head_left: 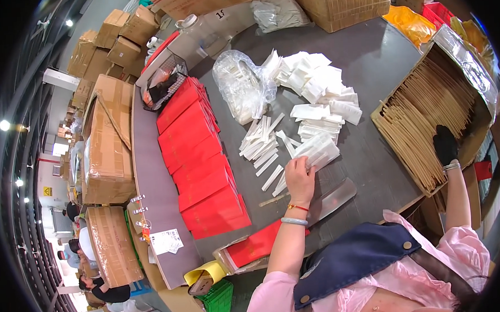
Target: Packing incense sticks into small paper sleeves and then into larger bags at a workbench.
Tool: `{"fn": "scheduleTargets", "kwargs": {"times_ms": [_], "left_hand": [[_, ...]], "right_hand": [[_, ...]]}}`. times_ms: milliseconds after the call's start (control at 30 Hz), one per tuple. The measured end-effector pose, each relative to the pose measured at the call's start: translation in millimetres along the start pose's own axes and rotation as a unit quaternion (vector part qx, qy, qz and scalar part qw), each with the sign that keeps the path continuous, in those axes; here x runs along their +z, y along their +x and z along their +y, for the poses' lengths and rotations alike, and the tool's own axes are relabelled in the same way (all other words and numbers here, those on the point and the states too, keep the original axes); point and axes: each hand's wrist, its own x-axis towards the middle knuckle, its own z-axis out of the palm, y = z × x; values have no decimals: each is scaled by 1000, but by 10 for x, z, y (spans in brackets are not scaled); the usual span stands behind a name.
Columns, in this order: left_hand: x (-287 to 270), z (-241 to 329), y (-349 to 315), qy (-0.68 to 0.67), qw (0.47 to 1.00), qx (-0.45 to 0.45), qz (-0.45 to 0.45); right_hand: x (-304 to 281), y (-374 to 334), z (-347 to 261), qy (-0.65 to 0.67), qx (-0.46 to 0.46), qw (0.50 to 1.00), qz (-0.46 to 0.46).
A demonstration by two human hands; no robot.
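Dark grey flat tabletop; at its right edge, an open brown cardboard carton is seen, packed with thin brown paper-like sheets on edge. These are touched by the black-gloved right hand, the nearer one; whether its fingers are closed on any cannot be told. Mid-table, white folded paper stacks are spread just beyond the bare left hand. By its thumb and fingertips a flat, clear-and-white packet is pinched, extended up and rightward, long axis slanted from lower left to upper right.
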Motion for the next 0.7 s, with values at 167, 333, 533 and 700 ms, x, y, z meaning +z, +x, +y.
{"fn": "scheduleTargets", "kwargs": {"times_ms": [167,333,533,700], "left_hand": [[-130,154,-21,-24,998,4,-64],[-736,282,-517,-93,966,-90,-223],[-778,226,-913,59,994,0,-93],[-953,46,-1108,117,984,-16,-132]], "right_hand": [[356,-18,556,-92,-51,987,120],[-521,-240,-711,275,9,956,100],[-234,-586,-2246,287,-324,890,-146],[43,-588,-2353,96,-414,872,-243]]}}
